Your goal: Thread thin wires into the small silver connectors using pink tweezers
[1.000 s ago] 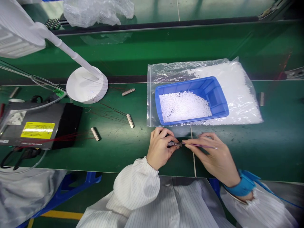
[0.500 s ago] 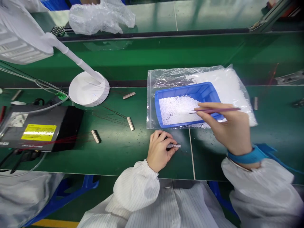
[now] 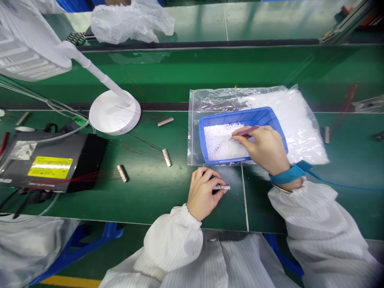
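My left hand [image 3: 204, 194] is closed on a small, narrow silvery strip-shaped part [image 3: 222, 187] at the table's front, its right end poking out past the fingertips. In my right hand [image 3: 265, 148] is a pair of purple tweezers [image 3: 247, 131], pinched between thumb and fingers. Their tips point down into the white beads [image 3: 223, 138] inside a blue bin [image 3: 240, 116]; whether they grip a bead is too small to tell. A blue strap circles my right wrist.
Beneath the bin lies a clear zip bag [image 3: 306, 132] of white beads. Similar small parts [image 3: 167, 157] lie to the left, some with thin wires. A white lamp [image 3: 115, 114] and a black box with a yellow label [image 3: 49, 167] stand further left.
My right hand has moved left and dipped into the bin, and the tweezers are now steeper with their tips among the beads. My left hand keeps its hold on the small part.
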Tool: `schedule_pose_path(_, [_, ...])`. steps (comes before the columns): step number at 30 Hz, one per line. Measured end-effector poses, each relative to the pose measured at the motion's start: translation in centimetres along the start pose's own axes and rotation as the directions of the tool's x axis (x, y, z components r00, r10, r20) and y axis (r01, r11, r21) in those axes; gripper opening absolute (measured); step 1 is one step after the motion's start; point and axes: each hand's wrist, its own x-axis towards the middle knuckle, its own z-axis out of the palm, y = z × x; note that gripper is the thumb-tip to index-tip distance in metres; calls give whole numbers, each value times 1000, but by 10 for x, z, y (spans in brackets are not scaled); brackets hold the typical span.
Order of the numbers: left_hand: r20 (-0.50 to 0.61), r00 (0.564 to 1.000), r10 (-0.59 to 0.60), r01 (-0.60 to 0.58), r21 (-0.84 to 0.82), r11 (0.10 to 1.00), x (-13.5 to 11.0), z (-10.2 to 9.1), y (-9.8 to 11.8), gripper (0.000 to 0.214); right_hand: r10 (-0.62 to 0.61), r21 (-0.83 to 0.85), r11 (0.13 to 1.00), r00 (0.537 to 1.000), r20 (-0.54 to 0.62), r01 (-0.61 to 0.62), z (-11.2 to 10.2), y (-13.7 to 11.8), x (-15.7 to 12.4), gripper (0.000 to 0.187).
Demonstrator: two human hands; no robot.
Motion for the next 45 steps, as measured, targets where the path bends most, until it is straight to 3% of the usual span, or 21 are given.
schedule_pose_path(9, [16,1000,-13,13,-2,1000,-2,4,-3,12,12,-8,1000,1000,21,-12,1,-2,2,17])
schedule_pose_path(13, [2,1000,-1,1,-1,1000,0,1,0,10,16,52,999,999,-35,-15,-8,-9,-3,15])
schedule_pose_path(17, [17,1000,-15,15,4,1000,2,-4,4,9,8,210,978,996,-92,12,-29,-24,-26,12])
schedule_pose_path(21, [34,999,-28,28,8,1000,4,-7,8,7,-20,304,951,994,-105,51,-40,-36,-61,25])
schedule_pose_path(29, [51,998,-30,29,19,999,5,-7,9,7,-14,409,913,999,33,-1,-17,-38,-105,25])
schedule_pose_path(45, [46,999,-23,21,26,999,5,-5,7,9,-43,363,932,998,56,20,-8,-35,-114,23])
